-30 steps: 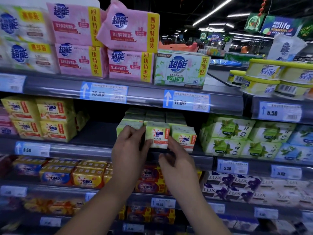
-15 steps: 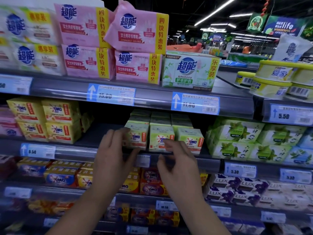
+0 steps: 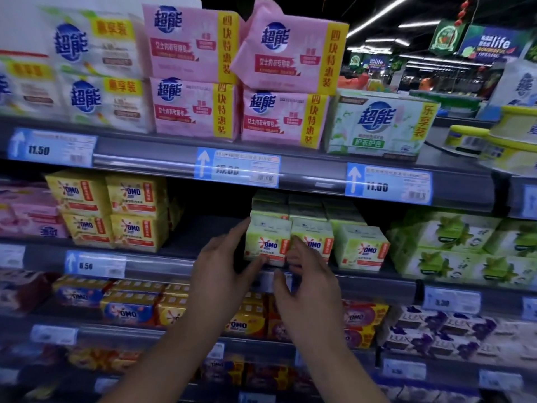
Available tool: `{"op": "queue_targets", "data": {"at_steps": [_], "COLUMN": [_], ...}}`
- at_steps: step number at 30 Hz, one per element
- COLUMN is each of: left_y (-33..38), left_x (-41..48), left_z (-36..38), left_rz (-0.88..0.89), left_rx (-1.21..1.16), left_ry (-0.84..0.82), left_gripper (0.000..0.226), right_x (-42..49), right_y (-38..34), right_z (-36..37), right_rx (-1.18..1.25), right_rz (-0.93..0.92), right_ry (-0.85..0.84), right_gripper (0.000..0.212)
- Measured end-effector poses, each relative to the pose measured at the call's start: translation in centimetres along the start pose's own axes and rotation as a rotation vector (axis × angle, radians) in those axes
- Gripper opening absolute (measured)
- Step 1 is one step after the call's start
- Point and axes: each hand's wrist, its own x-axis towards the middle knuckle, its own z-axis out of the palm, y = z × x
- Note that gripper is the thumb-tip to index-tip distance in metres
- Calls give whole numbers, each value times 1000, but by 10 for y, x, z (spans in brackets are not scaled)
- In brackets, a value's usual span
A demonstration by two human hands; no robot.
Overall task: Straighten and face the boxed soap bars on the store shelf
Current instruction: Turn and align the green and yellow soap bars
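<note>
Three light green OMO soap boxes stand side by side at the front of the middle shelf (image 3: 174, 261), with more green boxes stacked behind them. My left hand (image 3: 223, 266) is at the left box (image 3: 268, 242), fingers on its left side and thumb under its front corner. Fingers spread and loosely bent, my right hand (image 3: 305, 274) sits in front of the middle box (image 3: 315, 238) and covers its lower part. The right box (image 3: 361, 248) stands free and faces forward.
Yellow OMO boxes (image 3: 116, 210) stand to the left across a gap of bare shelf. Green leaf-print boxes (image 3: 453, 245) stand to the right. Pink and white soap packs (image 3: 197, 106) fill the shelf above. Lower shelves hold OMO and LUX bars (image 3: 436, 330).
The camera has swung left, so the shelf sits further right. My left hand has come in against the left green box. My right hand has risen slightly to the middle box.
</note>
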Motion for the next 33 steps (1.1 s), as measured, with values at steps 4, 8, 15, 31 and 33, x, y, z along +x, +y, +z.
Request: {"op": "queue_targets", "data": {"at_steps": [4, 8, 15, 31, 33], "left_y": [-1, 4, 18, 63, 67], "left_x": [-3, -5, -9, -38, -41], "left_z": [-11, -23, -46, -63, -62], "left_rz": [17, -48, -169, -287, -242], "left_rx": [-205, -515, -737, -612, -587], "left_ry": [42, -32, -123, 6, 5], "left_gripper": [65, 59, 48, 55, 65], "right_x": [-4, -7, -14, -12, -13], "right_y": [-4, -11, -20, -9, -9], "right_z": [3, -1, -20, -41, -40], "right_rx": [105, 307, 570, 887, 932], "right_rz": [-16, -34, -66, 86, 139], "right_ry": [68, 153, 77, -127, -132], "right_gripper": [59, 27, 19, 16, 18]}}
